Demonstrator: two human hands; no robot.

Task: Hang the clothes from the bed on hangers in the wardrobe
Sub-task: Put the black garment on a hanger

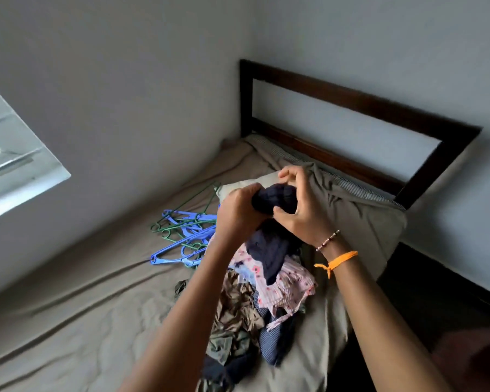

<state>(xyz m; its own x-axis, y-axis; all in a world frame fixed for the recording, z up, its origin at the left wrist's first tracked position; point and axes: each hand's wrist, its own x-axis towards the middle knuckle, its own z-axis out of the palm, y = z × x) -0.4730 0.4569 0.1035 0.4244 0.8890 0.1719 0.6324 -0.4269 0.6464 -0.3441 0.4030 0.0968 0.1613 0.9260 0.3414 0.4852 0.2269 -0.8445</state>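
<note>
Hands: my left & right both grip navy garment, lifted off clothes pile on bed to find its shape; hangers lie nearby.

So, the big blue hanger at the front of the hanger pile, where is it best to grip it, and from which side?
Probably at the near left corner of the big blue hanger, coming from the open bed sheet side. That end lies free on the sheet, while its hook end is tangled with the green hangers and other blue ones. Both the left hand and the right hand now hold the dark navy garment.
</note>
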